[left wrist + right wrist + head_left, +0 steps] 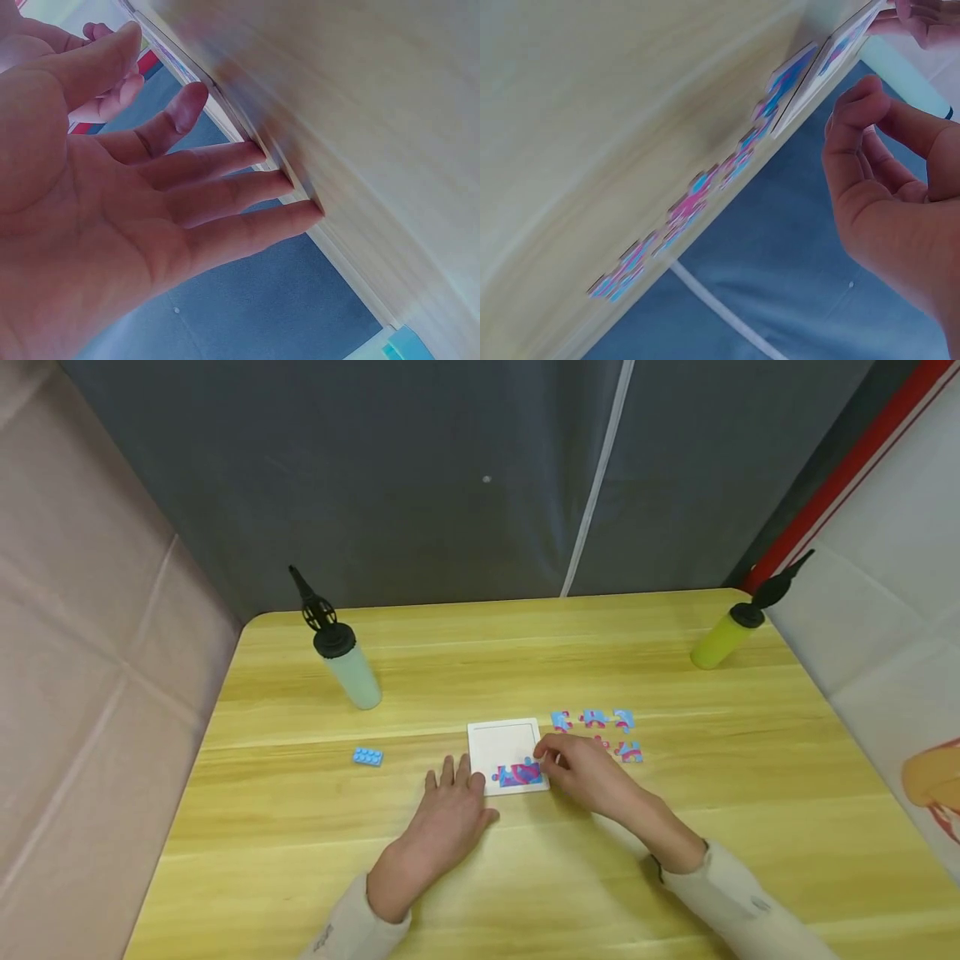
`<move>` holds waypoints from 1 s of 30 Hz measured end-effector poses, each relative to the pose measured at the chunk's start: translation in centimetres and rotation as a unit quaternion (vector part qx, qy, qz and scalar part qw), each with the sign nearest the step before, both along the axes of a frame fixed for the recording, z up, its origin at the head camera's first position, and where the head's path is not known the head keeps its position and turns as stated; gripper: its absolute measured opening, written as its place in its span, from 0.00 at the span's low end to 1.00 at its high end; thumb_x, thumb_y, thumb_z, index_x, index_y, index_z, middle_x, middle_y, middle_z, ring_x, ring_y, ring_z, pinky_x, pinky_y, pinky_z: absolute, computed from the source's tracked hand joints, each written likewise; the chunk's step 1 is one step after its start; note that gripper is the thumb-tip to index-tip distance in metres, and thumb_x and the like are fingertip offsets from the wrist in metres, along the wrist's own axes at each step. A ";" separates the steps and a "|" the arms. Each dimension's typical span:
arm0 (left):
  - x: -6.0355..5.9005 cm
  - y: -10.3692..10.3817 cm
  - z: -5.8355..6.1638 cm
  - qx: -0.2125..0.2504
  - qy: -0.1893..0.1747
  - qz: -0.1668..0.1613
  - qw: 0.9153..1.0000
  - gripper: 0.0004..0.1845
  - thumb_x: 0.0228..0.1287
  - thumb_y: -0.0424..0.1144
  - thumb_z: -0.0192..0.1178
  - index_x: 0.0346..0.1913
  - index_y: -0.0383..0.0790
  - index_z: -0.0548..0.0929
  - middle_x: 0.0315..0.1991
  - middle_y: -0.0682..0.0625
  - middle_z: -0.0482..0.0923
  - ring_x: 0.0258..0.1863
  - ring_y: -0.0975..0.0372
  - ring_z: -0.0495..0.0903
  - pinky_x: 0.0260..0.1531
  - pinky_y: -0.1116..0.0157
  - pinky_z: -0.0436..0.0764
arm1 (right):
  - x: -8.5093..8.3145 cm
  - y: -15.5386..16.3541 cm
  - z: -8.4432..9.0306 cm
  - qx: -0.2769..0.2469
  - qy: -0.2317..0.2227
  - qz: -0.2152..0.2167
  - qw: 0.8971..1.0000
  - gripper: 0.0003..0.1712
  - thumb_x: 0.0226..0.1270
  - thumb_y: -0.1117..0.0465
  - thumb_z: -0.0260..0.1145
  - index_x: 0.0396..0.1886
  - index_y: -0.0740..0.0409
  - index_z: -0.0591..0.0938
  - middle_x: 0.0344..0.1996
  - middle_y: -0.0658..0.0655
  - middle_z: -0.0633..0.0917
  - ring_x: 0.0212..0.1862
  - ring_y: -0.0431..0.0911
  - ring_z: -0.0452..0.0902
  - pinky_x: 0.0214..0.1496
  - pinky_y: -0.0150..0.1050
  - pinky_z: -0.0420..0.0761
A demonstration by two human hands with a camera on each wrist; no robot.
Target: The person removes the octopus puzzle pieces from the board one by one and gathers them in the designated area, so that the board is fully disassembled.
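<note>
A white square puzzle tray [504, 742] lies mid-table, with a few blue-and-pink pieces [517, 774] set along its near edge. My left hand [452, 806] lies flat on the table, its straight fingers [255, 187] against the tray's near-left corner. At the tray's right edge my right hand [576, 768] hovers with fingers loosely curled. In the right wrist view the right hand [885, 157] shows nothing between thumb and index finger. Several loose puzzle pieces [594, 720] lie just right of the tray, and appear in a row [697, 196] in the right wrist view.
A small blue brick [367, 757] lies left of the tray. A pale green pump bottle [347, 670] stands at the back left, a yellow one [726, 637] at the back right. Grey curtain walls close the far side.
</note>
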State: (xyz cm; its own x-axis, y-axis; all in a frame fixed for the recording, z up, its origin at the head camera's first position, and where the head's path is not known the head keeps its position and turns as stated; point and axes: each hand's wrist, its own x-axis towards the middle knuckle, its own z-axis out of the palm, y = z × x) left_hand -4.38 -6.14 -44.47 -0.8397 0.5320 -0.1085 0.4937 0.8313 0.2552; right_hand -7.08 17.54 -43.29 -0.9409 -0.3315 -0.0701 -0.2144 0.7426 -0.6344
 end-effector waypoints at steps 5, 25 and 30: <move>0.1 0.1 -0.2 -0.005 -0.003 0.000 1.000 0.24 0.71 0.50 0.65 0.52 0.30 0.78 0.69 0.25 0.71 0.69 0.32 0.72 0.63 0.35 0.75 | -0.5 -1.2 -0.1 0.019 -0.011 0.008 1.000 0.04 0.71 0.67 0.67 0.42 0.57 0.87 0.28 0.46 0.82 0.28 0.38 0.71 0.32 0.31 0.72; 0.0 0.1 -0.4 -0.022 0.008 -0.001 1.000 0.25 0.72 0.52 0.63 0.55 0.30 0.77 0.70 0.27 0.70 0.70 0.33 0.72 0.64 0.37 0.75 | -1.3 -3.2 -0.6 0.053 -0.050 0.038 0.997 0.05 0.72 0.64 0.67 0.44 0.58 0.86 0.26 0.47 0.80 0.28 0.41 0.71 0.34 0.34 0.73; 0.0 0.0 -0.3 -0.024 0.013 -0.001 1.000 0.25 0.72 0.52 0.64 0.54 0.31 0.78 0.70 0.27 0.71 0.70 0.33 0.72 0.64 0.37 0.75 | -1.3 -3.3 -0.8 0.049 -0.042 0.053 0.996 0.02 0.71 0.65 0.67 0.37 0.56 0.85 0.24 0.46 0.79 0.27 0.40 0.70 0.32 0.33 0.71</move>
State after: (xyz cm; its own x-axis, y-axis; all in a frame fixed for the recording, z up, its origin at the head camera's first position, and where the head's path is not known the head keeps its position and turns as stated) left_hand -4.34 -6.14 -44.72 -0.8417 0.5281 -0.1126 0.5008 0.8414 0.2030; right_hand -8.39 14.21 -44.06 -0.8905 -0.4157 -0.1849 -0.2431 0.7784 -0.5788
